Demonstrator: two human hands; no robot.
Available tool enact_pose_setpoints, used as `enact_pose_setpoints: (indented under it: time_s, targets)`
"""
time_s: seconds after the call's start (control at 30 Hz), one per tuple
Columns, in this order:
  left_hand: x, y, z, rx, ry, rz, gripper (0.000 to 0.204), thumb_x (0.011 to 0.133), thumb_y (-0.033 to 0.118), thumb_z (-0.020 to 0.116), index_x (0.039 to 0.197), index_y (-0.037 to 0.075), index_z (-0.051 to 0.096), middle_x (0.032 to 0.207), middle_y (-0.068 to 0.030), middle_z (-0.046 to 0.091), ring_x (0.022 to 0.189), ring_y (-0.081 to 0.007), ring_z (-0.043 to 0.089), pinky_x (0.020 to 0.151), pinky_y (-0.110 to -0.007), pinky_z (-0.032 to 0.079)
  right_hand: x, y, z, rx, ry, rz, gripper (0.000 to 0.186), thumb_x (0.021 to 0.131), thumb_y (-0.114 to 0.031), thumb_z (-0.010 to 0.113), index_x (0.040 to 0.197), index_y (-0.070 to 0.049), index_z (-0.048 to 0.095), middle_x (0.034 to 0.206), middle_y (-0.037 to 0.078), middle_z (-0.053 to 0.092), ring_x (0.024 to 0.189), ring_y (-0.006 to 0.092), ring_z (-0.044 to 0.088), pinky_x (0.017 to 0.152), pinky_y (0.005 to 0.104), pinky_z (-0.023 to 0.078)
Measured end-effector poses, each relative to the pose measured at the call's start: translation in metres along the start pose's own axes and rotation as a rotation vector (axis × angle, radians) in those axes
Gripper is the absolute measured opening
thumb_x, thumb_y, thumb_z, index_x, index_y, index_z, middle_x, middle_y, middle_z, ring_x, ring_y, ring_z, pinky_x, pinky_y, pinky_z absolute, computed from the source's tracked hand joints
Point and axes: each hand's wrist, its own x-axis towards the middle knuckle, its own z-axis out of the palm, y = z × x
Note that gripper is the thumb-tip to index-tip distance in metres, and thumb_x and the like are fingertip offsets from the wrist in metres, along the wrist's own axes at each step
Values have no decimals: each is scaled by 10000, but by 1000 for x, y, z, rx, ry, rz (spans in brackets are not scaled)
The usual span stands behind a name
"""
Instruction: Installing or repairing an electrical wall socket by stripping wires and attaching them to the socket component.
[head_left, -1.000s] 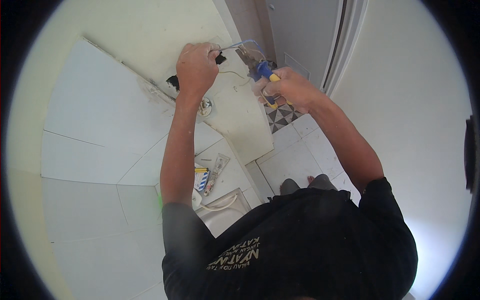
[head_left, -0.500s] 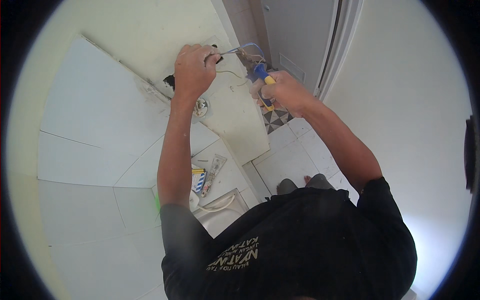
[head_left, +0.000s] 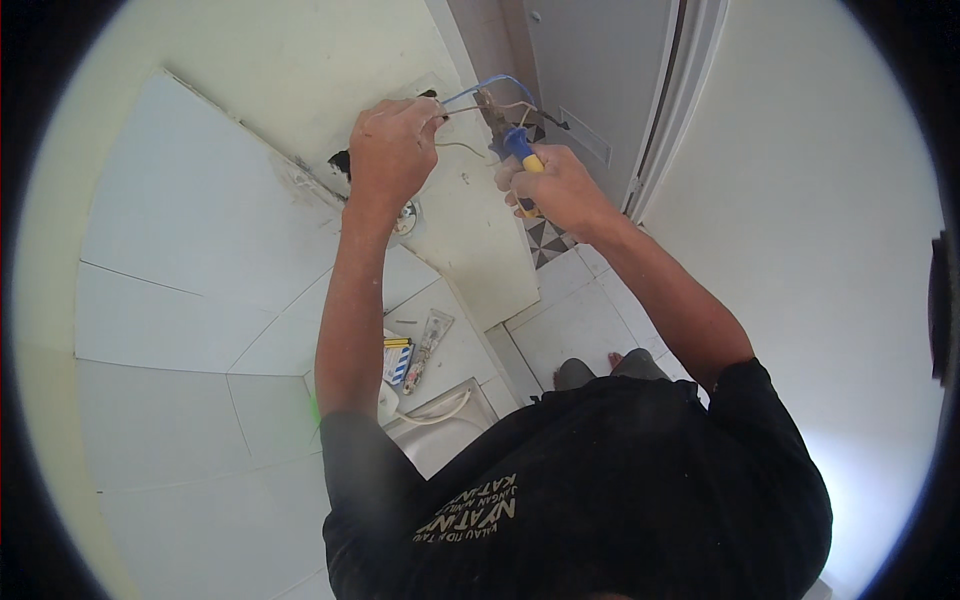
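Observation:
My left hand point(head_left: 392, 145) is closed at the dark hole in the pale wall, its fingertips pinching a thin brownish wire point(head_left: 462, 109). Just above that, a blue wire point(head_left: 505, 77) leaves the same hole and arches to the right. My right hand point(head_left: 560, 190) grips pliers point(head_left: 517, 143) with blue and yellow handles. Their open-looking metal jaws point up and left, at the brownish wire; whether they bite on it I cannot tell. A pale yellowish wire point(head_left: 465, 147) curls out below, held by neither hand. Right of the jaws, a wire ends in a dark tip point(head_left: 553, 121).
A second ragged hole point(head_left: 340, 162) and a round metal fitting point(head_left: 406, 217) are by my left wrist. Below lie a counter with a clear-wrapped tube point(head_left: 428, 350), a blue-striped packet point(head_left: 397, 362) and a sink point(head_left: 480, 400). A grey door point(head_left: 600, 60) stands at the far right.
The pliers and my right hand have shifted slightly left. The blue and brownish wires now stand further apart, and the dark wire tip has come into sight.

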Motion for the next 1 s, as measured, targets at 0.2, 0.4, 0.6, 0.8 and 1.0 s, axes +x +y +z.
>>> enact_pose_setpoints:
  time_s: [0.2,0.4,0.6,0.8,1.0]
  targets:
    - [-4,-6,1,-115,-28,-5,102,784,55,666,875,72,708,1006,-87,708,921,-271,638,834,-379,472,2,2,-1,4,-38,9,210,760,-89,577,923,38,617,858,116,611,753,187,618,652,314,519]
    - [-7,-7,-1,-157,-41,-32,90,780,75,661,851,85,716,1031,-76,707,991,-274,616,870,-398,435,-1,2,2,145,-97,33,178,782,-102,577,920,11,581,856,105,590,747,174,614,640,319,524]
    - [-5,-4,-4,-164,-78,-74,92,783,98,669,859,90,721,981,-75,705,957,-280,608,849,-406,423,-2,9,11,70,-18,-43,227,847,-198,669,848,-18,531,699,42,544,557,118,538,477,279,453]
    - [-1,-2,-11,-151,-127,-139,87,799,121,667,866,110,723,884,-73,690,893,-285,588,820,-412,409,-9,6,9,-2,26,-30,254,887,-223,651,800,-20,524,614,19,515,478,108,484,428,277,396]
    - [3,0,-13,-86,-223,-151,81,817,140,657,878,121,706,848,-66,680,904,-276,571,835,-423,374,-17,4,-12,210,-132,105,240,884,-226,627,842,2,565,723,76,587,605,154,585,532,294,499]
